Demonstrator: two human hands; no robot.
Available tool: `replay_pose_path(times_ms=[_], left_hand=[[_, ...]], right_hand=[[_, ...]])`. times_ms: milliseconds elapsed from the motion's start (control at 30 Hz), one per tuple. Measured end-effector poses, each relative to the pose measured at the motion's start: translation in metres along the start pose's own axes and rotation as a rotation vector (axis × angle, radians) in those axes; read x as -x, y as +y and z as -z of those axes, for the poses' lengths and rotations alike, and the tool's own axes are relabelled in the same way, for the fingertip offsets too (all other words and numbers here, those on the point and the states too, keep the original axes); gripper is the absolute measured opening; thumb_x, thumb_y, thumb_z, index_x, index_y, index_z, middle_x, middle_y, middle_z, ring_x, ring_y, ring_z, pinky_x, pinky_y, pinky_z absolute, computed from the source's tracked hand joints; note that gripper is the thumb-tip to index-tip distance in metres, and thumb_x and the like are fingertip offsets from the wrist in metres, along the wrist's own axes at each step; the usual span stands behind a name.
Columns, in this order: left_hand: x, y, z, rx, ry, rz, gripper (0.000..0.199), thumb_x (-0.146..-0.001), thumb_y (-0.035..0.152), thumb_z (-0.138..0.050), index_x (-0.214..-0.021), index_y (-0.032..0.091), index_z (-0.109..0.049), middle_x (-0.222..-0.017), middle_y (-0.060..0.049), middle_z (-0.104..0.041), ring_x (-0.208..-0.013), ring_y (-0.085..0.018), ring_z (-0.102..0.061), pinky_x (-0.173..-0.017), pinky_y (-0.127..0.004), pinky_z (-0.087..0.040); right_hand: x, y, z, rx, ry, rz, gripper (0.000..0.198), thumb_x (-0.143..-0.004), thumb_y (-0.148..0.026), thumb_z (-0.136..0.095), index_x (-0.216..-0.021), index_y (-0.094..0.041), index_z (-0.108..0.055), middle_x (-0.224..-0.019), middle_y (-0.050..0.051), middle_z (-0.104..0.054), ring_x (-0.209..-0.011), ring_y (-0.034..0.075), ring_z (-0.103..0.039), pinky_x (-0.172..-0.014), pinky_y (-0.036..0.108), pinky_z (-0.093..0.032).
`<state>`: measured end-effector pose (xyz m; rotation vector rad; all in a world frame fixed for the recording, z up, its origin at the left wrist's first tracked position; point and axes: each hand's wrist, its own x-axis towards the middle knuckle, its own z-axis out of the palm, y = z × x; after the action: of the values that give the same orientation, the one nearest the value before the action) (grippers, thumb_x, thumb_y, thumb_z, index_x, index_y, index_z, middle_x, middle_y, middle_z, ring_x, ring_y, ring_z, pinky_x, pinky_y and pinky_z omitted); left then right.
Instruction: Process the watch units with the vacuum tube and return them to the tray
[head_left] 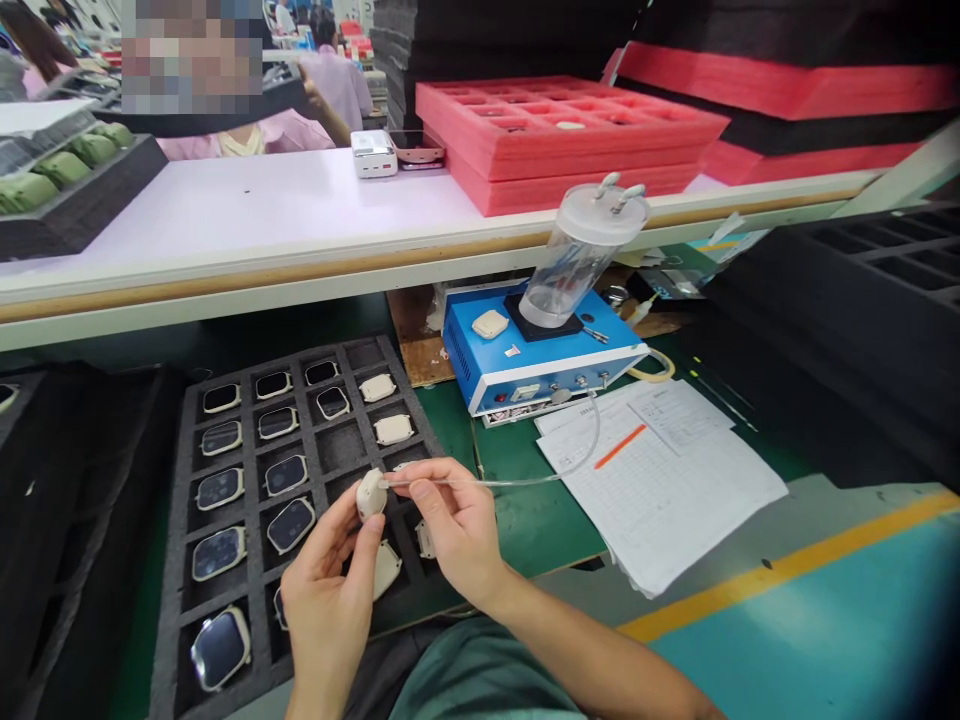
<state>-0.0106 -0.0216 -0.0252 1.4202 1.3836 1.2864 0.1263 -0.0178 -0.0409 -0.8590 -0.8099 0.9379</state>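
Between the thumb and fingers of my left hand (pixel 334 575) is a cream smartwatch case (pixel 370 494), turned on edge. My right hand (pixel 457 520) pinches a thin clear tube (pixel 517 484), whose tip meets the side of the case. The tube runs to the front of a blue machine (pixel 551 355). Under both hands lies a black foam tray (pixel 255 550) with smartwatch cases in its pockets. On the left these sit with dark screens up, such as one watch (pixel 219 555); on the right, cream backs show, such as another case (pixel 394 430). My hands hide several pockets.
A clear cylinder (pixel 574 265) and another cream case (pixel 490 324) stand on the machine. Papers (pixel 660 480) with an orange pen (pixel 620 447) lie to the right. Above runs a shelf (pixel 247 215) bearing red foam trays (pixel 562 150) and a power bank (pixel 373 155). A co-worker sits behind it.
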Motion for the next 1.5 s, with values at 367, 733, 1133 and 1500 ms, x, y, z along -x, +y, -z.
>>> replay_pose_path(times_ms=[367,733,1133,1500], left_hand=[[-0.229,0.043,-0.051,-0.912,-0.444,-0.298,0.036,-0.096,0.013,-0.049,-0.121,0.015,-0.075,-0.114,-0.014,-0.081,-0.115,-0.032,-0.072,-0.102,-0.044,-0.056],[-0.168,0.029,-0.004,-1.169,-0.436,-0.249,0.027,-0.097,0.033,-0.062,-0.104,0.016,-0.081,-0.113,-0.02,-0.08,-0.114,-0.042,-0.073,-0.101,-0.055,-0.054],[-0.113,0.054,0.014,-0.84,-0.268,-0.239,0.045,-0.104,0.022,-0.048,-0.146,0.011,-0.059,-0.136,-0.021,-0.073,-0.125,-0.032,-0.071,-0.105,-0.047,-0.056],[-0.003,0.015,-0.014,0.249,0.036,0.194,0.043,-0.078,0.035,-0.089,-0.114,0.014,-0.08,-0.116,-0.013,-0.083,-0.106,-0.026,-0.081,-0.099,-0.037,-0.065]], right_hand=[[0.007,-0.002,0.005,-0.05,0.12,-0.013,0.02,-0.105,-0.041,-0.066,-0.103,-0.025,-0.078,-0.103,0.005,-0.081,-0.092,0.019,-0.083,-0.084,0.031,-0.07],[0.01,0.0,0.009,0.085,0.108,-0.1,0.031,-0.103,-0.051,-0.064,-0.103,-0.022,-0.074,-0.084,0.002,-0.079,-0.075,0.016,-0.079,-0.072,0.029,-0.067],[0.011,-0.002,0.006,0.054,0.131,-0.037,0.025,-0.103,-0.044,-0.067,-0.1,-0.021,-0.074,-0.104,0.007,-0.078,-0.089,0.019,-0.079,-0.083,0.036,-0.07],[0.016,-0.001,0.009,0.142,0.071,0.137,0.01,-0.102,-0.031,-0.069,-0.102,-0.025,-0.077,-0.102,0.006,-0.083,-0.099,0.022,-0.081,-0.092,0.039,-0.068]])
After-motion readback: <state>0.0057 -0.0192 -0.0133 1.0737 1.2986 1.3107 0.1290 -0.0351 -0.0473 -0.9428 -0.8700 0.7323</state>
